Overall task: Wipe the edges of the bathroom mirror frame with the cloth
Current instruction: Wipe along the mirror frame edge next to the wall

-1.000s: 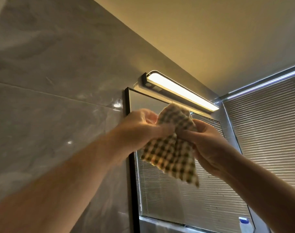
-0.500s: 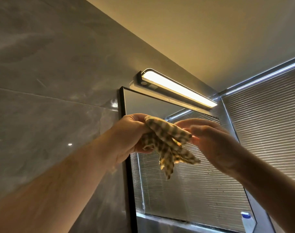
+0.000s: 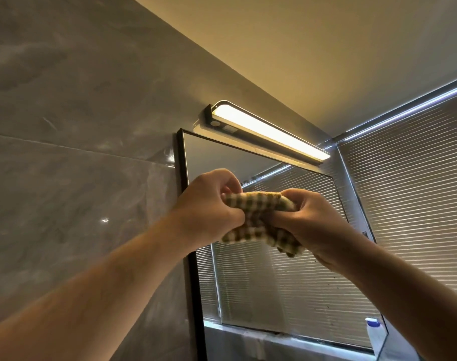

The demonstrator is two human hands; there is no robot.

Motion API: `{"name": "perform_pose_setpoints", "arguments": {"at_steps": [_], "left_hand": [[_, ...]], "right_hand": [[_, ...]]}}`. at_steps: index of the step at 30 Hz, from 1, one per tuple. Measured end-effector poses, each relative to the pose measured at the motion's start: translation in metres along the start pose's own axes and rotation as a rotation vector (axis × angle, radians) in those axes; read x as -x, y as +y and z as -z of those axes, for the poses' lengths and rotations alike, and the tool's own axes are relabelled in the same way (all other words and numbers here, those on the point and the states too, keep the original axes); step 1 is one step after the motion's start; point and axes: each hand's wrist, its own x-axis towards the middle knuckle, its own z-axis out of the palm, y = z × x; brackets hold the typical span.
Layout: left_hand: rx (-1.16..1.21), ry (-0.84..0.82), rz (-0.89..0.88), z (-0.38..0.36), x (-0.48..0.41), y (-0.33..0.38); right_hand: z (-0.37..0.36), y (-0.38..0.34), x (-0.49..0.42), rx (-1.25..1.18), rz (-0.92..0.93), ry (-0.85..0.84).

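— Where's the cloth?
— Bunched before the mirror frame, just off its left edge — left hand and right hand both pinch it, likely folding a pad
— And the lamp?
— Above the frame's top edge

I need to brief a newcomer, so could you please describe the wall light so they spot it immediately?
Find the black-framed rectangular mirror on the grey marbled tile wall. Just above its top edge sits a long, slim, dark-edged bar lamp, the only thing glowing warm yellow.
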Motion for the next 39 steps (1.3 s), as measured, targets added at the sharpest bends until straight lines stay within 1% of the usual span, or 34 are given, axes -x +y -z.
{"name": "perform_pose_setpoints", "arguments": {"at_steps": [2, 3, 4, 6, 7, 9, 12, 14, 16, 18, 19, 22, 24, 27, 29, 31, 33, 35, 36, 38, 39], "left_hand": [[-0.144, 0.174, -0.103, -0.004, 0.003, 0.001], [-0.199, 0.22, -0.179, -0.006, 0.005, -0.001], [-0.243, 0.229, -0.269, -0.008, 0.006, -0.002], [-0.278, 0.168, -0.429, -0.014, 0.009, -0.003], [-0.265, 0.119, -0.471, -0.017, 0.01, -0.002], [-0.258, 0.026, -0.494, -0.023, 0.013, -0.002], [-0.302, -0.014, -0.487, -0.027, 0.014, -0.003], [-0.325, -0.035, -0.477, -0.026, 0.013, -0.004], [-0.355, -0.097, -0.505, -0.026, 0.016, -0.005], [-0.381, -0.165, -0.512, -0.026, 0.019, -0.009], [-0.399, -0.171, -0.506, -0.026, 0.021, -0.013], [-0.501, -0.109, -0.476, -0.018, 0.018, -0.032], [-0.58, -0.037, -0.423, -0.006, 0.01, -0.048], [-0.733, 0.059, -0.269, 0.014, -0.003, -0.068], [-0.861, 0.087, -0.17, 0.023, -0.013, -0.077], [-0.957, 0.092, -0.126, 0.024, -0.023, -0.083], [-1.027, 0.097, -0.131, 0.021, -0.029, -0.089], [-1.091, 0.093, -0.144, 0.018, -0.03, -0.094], [-1.119, 0.081, -0.148, 0.017, -0.03, -0.096], [-1.175, 0.046, -0.138, 0.017, -0.028, -0.096], [-1.21, 0.022, -0.127, 0.017, -0.028, -0.095]], "right_hand": [[-0.001, 0.003, -0.001, -0.034, -0.027, 0.034], [-0.002, 0.002, 0.0, -0.081, -0.037, 0.049], [-0.003, 0.002, -0.001, -0.141, -0.043, 0.057], [-0.004, 0.0, -0.001, -0.273, -0.052, 0.058], [-0.002, -0.002, -0.002, -0.343, -0.059, 0.055], [0.001, -0.004, -0.004, -0.513, -0.089, 0.028], [0.005, -0.002, -0.005, -0.801, -0.119, -0.064], [0.008, 0.003, -0.007, -0.839, -0.119, -0.107], [0.013, 0.009, -0.011, -0.756, -0.117, -0.094], [0.018, 0.017, -0.017, -0.694, -0.139, -0.027], [0.019, 0.02, -0.019, -0.623, -0.127, 0.018], [0.02, 0.038, -0.029, -0.177, 0.027, 0.203], [0.02, 0.057, -0.039, 0.058, 0.116, 0.297], [0.016, 0.082, -0.056, 0.207, 0.157, 0.367], [0.006, 0.091, -0.068, 0.308, 0.201, 0.435], [-0.01, 0.102, -0.081, 0.425, 0.269, 0.459], [-0.034, 0.118, -0.092, 0.417, 0.312, 0.357], [-0.059, 0.127, -0.093, 0.336, 0.287, 0.233], [-0.068, 0.131, -0.092, 0.306, 0.293, 0.203], [-0.078, 0.135, -0.091, 0.249, 0.338, 0.199], [-0.079, 0.137, -0.092, 0.235, 0.366, 0.224]]}}
